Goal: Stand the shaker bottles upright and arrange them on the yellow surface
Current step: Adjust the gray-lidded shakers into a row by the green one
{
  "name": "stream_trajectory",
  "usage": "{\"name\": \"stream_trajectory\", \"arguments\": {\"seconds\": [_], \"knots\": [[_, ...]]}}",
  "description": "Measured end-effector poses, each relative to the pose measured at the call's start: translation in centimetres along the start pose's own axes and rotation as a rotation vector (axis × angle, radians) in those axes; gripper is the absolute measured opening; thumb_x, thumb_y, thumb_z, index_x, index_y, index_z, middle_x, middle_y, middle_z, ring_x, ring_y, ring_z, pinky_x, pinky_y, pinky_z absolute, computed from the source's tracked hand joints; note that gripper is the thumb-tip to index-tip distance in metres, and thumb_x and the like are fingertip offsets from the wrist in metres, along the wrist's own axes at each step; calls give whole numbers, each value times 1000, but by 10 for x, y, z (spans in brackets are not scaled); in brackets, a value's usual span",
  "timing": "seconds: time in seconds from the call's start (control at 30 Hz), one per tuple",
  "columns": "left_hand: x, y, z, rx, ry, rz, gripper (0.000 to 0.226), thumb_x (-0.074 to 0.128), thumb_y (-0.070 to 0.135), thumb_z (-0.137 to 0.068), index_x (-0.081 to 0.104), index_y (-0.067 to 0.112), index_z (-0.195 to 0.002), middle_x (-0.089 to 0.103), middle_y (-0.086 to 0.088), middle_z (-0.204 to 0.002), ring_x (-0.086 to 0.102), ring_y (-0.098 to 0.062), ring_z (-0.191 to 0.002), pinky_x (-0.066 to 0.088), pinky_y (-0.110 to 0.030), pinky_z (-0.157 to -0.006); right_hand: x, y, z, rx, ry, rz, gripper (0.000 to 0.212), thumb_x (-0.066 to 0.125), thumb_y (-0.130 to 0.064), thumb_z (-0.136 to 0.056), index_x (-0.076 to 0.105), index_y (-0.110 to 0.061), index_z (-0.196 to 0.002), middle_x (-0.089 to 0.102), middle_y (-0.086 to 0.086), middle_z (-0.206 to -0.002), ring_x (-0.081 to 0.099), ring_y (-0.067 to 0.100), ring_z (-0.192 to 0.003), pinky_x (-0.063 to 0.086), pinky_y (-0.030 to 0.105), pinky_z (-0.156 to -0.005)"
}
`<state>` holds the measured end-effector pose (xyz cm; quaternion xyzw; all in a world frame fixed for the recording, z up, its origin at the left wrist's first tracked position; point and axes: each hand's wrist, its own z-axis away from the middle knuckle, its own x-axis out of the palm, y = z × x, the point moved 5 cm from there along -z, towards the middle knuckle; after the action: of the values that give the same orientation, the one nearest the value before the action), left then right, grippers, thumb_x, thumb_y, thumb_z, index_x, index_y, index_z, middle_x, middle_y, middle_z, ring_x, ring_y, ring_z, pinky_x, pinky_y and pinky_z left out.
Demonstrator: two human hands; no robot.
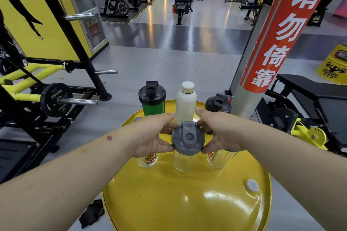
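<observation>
The round yellow surface [187,202] carries several upright shaker bottles. At the back stand a green bottle with a black lid [152,103], a white bottle with a pale cap [185,107] and a black-lidded bottle [217,106]. In front, a clear bottle with a grey flip lid [187,137] stands in the middle. My left hand [155,135] and my right hand [219,133] clasp its lid from either side. A clear bottle with orange lettering [148,159] shows below my left hand, and another clear bottle [219,159] below my right hand; their tops are hidden.
A white plug [251,184] sits near the surface's right rim. A silver pillar with a red sign [262,52] rises close behind on the right, beside a black bench [309,92]. A plate-loaded machine [56,99] stands to the left. A black item [92,214] lies on the floor.
</observation>
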<state>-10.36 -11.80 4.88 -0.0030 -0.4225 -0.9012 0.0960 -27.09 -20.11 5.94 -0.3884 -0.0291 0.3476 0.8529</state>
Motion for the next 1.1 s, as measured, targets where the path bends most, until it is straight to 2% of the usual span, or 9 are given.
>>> {"name": "stream_trajectory", "arguments": {"seconds": [0.17, 0.27, 0.4, 0.5, 0.63, 0.77, 0.87, 1.0, 1.1], "knots": [[0, 1, 0, -15, -8, -7, 58, 54, 51, -98, 55, 8, -137, 52, -13, -142, 62, -48, -118, 49, -53, -104, -1, -2, 2, -1, 1, 39, 85, 44, -72, -93, 39, -15, -156, 40, 11, -161, 65, 48, -116, 57, 52, -97], [-3, 9, 8, -20, 23, -35, 61, 54, 51, -97, 51, 11, -143, 38, -17, -157, 52, -50, -130, 48, -52, -105, -5, -11, 3, -26, 92, 137, 87, 41, -76, -92, 39, -17, -156, 43, 10, -160, 73, 42, -98, 61, 48, -91], [-29, 39, 21, 76, 73, -5, 52, 54, 47, -99, 60, 5, -130, 53, -21, -140, 61, -51, -116, 54, -51, -98, -15, -48, 10, -222, 248, 256, 75, 37, -74, -93, 56, -13, -133, 67, 9, -122, 79, 30, -70, 64, 43, -82], [-65, 64, 21, 181, 158, 104, 42, 53, 38, -102, 64, 2, -120, 61, -25, -128, 68, -48, -106, 56, -49, -95, -4, -78, 7, -332, 195, 128, 61, 41, -68, -96, 61, -15, -119, 67, 7, -119, 79, 30, -76, 64, 43, -82], [-102, 75, 8, 210, 262, 178, 36, 51, 31, -103, 62, 5, -125, 62, -21, -124, 65, -45, -112, 54, -49, -99, 26, -104, -12, -342, 79, -48, 63, 43, -64, -98, 58, -12, -131, 60, 13, -136, 72, 38, -102, 59, 46, -94], [-118, 73, -15, 198, 278, 150, 45, 54, 29, -103, 50, 15, -145, 49, -14, -144, 60, -45, -114, 52, -48, -101, 53, -115, -38, -248, 56, -158, 82, 47, -73, -91, 42, -20, -152, 44, 6, -156, 62, 45, -115, 56, 45, -90], [-121, 73, -33, 198, 258, 120, 49, 56, 22, -102, 46, 19, -149, 43, -12, -149, 60, -44, -109, 54, -44, -94, 69, -120, -51, -189, 70, -163, 77, 46, -73, -92, 42, -21, -148, 38, 4, -159, 57, 45, -125, 55, 45, -91], [-120, 71, -53, 187, 202, 125, 46, 54, 19, -103, 46, 19, -148, 42, -8, -155, 64, -46, -108, 58, -43, -83, 79, -121, -59, -164, 57, -180, 43, 40, -63, -101, 51, -21, -105, 55, -4, -112, 63, 26, -88, 53, 38, -79], [-124, 73, -64, 193, 192, 155, 37, 52, 18, -104, 53, 16, -140, 50, -8, -149, 65, -46, -108, 58, -47, -89, 80, -120, -65, -153, 22, -213, 45, 38, -62, -102, 54, -20, -107, 58, -1, -114, 65, 25, -86, 51, 34, -60]]}}
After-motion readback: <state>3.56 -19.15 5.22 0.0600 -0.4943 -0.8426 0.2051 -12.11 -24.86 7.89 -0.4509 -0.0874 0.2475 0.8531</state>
